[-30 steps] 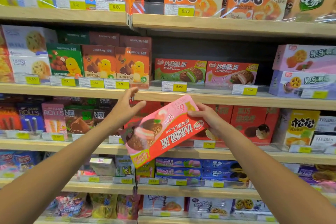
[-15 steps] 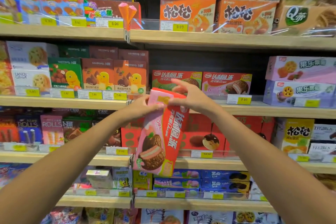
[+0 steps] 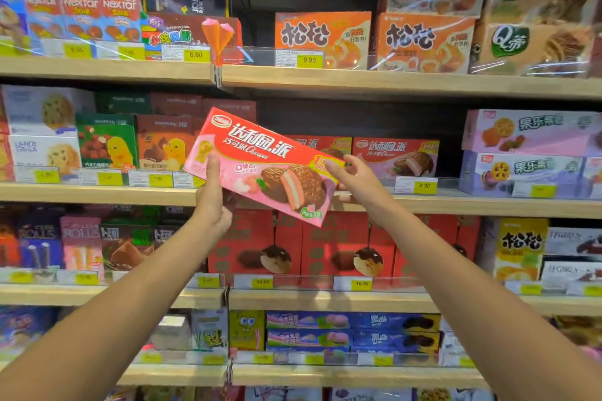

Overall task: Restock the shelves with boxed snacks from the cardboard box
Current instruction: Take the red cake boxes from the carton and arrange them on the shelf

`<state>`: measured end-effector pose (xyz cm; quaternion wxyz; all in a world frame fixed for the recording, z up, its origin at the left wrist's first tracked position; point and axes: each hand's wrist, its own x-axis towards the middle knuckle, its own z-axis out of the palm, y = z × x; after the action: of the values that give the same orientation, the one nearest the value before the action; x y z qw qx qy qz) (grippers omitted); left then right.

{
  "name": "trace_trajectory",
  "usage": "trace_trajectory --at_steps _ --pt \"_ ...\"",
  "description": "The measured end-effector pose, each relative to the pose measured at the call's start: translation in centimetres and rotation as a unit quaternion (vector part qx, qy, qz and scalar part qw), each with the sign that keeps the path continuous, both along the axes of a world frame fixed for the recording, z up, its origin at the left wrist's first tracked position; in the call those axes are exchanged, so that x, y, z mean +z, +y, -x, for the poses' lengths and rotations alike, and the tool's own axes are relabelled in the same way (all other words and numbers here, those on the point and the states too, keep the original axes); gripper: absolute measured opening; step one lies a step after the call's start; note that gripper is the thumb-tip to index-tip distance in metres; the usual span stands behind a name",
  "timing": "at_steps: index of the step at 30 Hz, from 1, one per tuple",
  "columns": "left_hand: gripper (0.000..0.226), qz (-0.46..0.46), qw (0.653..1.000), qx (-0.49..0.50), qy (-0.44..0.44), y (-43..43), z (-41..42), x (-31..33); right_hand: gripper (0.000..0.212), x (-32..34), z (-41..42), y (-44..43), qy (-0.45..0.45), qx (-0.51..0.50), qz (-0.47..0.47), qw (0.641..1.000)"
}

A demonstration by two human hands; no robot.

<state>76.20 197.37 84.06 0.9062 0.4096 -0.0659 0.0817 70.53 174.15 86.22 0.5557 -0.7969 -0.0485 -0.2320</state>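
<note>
The pink snack box [image 3: 260, 169] is in the air in front of the middle shelf [image 3: 97, 194]. It is tilted, its left end higher, and it sits just ahead of the matching boxes [image 3: 395, 156] standing there. The left hand [image 3: 211, 202] grips the left end, thumb flat on the printed face and fingers behind. The right hand [image 3: 355, 182] holds the right end, its fingers partly hidden behind the carton.

The box looks light and stiff, a thin glossy carton that would likely dent if squeezed mid-panel and could slide under a loose grip. The short ends, near the corners, seem the soundest places to hold it. The cardboard supply box is out of view.
</note>
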Motion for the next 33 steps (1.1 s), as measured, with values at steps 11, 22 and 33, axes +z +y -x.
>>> trace_trajectory --at_steps 11,22,33 --pt "0.036 -0.015 0.998 -0.049 -0.02 -6.1 0.4 0.7 0.048 1.3 -1.1 -4.2 -0.038 0.007 -0.259 0.965" --pt "0.023 -0.316 0.935 -0.008 -0.163 -11.3 -0.9 4.6 0.038 5.5 -1.7 -13.9 -0.118 -0.063 -0.157 0.978" --pt "0.046 -0.447 0.87 0.019 -0.207 -19.0 -3.4 6.1 0.01 4.1 -4.9 -22.0 -0.024 -0.102 -0.082 0.991"
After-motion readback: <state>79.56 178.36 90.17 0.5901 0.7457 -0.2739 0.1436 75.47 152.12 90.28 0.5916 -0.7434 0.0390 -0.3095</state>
